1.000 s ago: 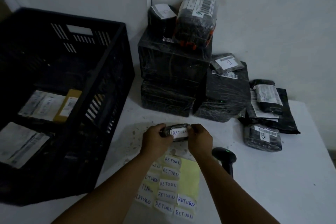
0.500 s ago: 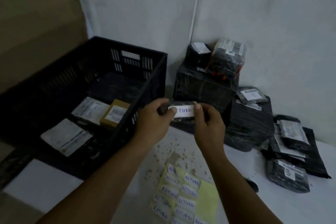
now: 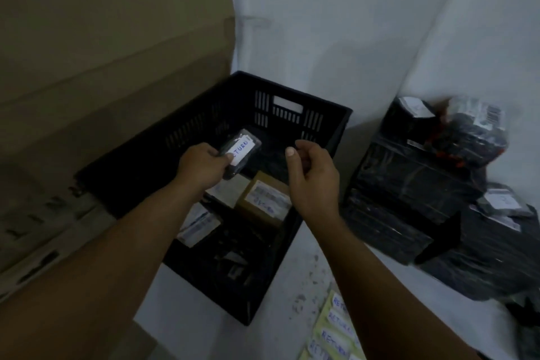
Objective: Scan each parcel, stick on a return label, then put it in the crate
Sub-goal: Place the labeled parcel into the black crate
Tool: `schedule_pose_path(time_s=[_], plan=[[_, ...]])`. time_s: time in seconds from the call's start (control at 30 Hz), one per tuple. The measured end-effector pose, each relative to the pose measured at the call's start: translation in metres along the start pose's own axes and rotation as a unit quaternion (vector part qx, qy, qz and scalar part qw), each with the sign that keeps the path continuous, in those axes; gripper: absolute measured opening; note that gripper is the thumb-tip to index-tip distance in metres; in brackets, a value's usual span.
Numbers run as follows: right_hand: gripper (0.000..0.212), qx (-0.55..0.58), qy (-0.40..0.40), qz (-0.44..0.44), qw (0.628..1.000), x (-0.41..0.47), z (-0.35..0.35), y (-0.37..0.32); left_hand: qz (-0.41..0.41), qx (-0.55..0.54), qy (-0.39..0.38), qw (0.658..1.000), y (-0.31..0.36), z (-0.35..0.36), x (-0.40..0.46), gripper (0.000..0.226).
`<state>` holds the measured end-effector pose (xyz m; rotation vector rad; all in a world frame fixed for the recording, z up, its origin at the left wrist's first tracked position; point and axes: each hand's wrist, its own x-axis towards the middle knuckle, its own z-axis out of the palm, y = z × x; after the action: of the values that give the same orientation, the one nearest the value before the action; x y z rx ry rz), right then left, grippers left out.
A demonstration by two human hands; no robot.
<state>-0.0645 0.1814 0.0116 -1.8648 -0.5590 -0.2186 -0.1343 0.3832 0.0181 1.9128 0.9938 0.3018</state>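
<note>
My left hand (image 3: 201,166) grips a small dark parcel (image 3: 244,149) with a white RETURN label on top, and holds it over the inside of the black crate (image 3: 327,126). My right hand (image 3: 309,172) hovers beside it above the crate's right side, fingers loosely curled, holding nothing. Inside the crate lie a brown box (image 3: 264,202) with a label and flat labelled parcels (image 3: 198,223). A yellow sheet of RETURN labels (image 3: 333,333) lies on the white table at the bottom.
A stack of black wrapped parcels (image 3: 409,184) stands against the wall to the right of the crate, with small labelled packets (image 3: 479,123) on top. A large cardboard sheet (image 3: 102,67) leans at the left. The white table (image 3: 187,301) shows in front of the crate.
Both hands lifted the labelled parcel from the table and carried it left over the crate. My right hand has let go of it. The view swung left.
</note>
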Motion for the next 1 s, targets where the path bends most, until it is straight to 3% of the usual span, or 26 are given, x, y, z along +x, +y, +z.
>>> schedule_pose_path(time_s=[0.2,0.43,0.53,0.67,0.83,1.0], plan=[[0.029,-0.07,0.012,-0.028,0.997,0.002,0.022,0.004,-0.114,0.058,-0.096,0.987,-0.043,0.014,0.058,0.044],[0.023,-0.086,0.013,-0.022,0.996,0.003,0.021,0.004,-0.158,0.131,-0.189,0.96,-0.052,0.043,0.075,0.053],[0.023,-0.102,0.011,-0.022,0.994,0.004,0.021,0.005,-0.105,0.275,-0.198,0.935,-0.053,0.046,0.077,0.056],[0.022,-0.112,0.01,-0.021,0.993,0.005,0.02,0.005,-0.08,0.303,-0.202,0.928,-0.057,0.047,0.082,0.058],[0.024,-0.08,0.009,-0.015,0.997,0.002,0.018,0.003,-0.028,0.242,-0.156,0.957,-0.046,0.049,0.081,0.042],[0.022,-0.043,0.05,-0.038,0.997,-0.01,-0.002,0.007,0.097,0.126,-0.083,0.984,0.008,0.052,0.047,0.048]])
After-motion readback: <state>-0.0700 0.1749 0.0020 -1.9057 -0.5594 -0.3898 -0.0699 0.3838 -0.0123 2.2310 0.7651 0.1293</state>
